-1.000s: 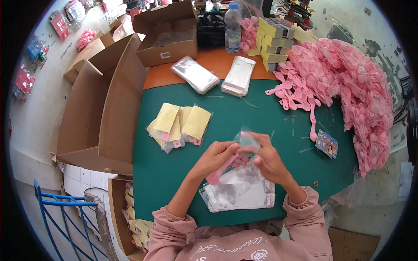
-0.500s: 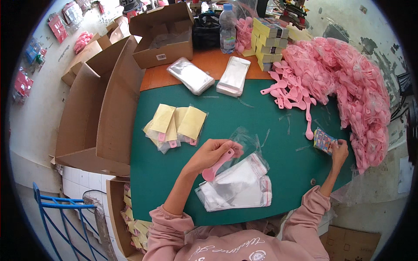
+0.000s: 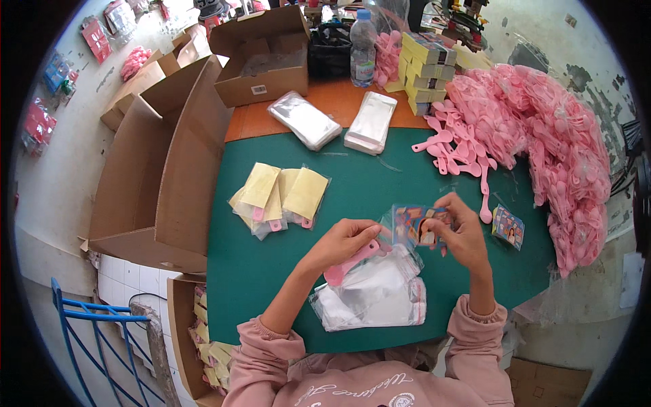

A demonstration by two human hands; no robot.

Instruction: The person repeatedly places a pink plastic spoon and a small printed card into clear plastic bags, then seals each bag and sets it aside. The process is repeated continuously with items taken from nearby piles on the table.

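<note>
The pink plastic spoon-shaped scoop (image 3: 349,264) is looking smooth and satiny, and the colourful rectangular paper card (image 3: 411,222) is showing a smooth printed face. The flat clear plastic bags (image 3: 380,302) are looking glossy and creased. The green-topped counter (image 3: 244,292) is appearing matt, the tall brown cardboard box (image 3: 193,159) is looking dull, and the flaking white wall (image 3: 553,37) is appearing rough.

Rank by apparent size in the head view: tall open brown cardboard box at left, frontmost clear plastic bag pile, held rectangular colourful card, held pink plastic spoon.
1. Brown cardboard box
2. Clear bag pile
3. Smallest, unranked: colourful card and pink spoon; right hand covers some card.
</note>
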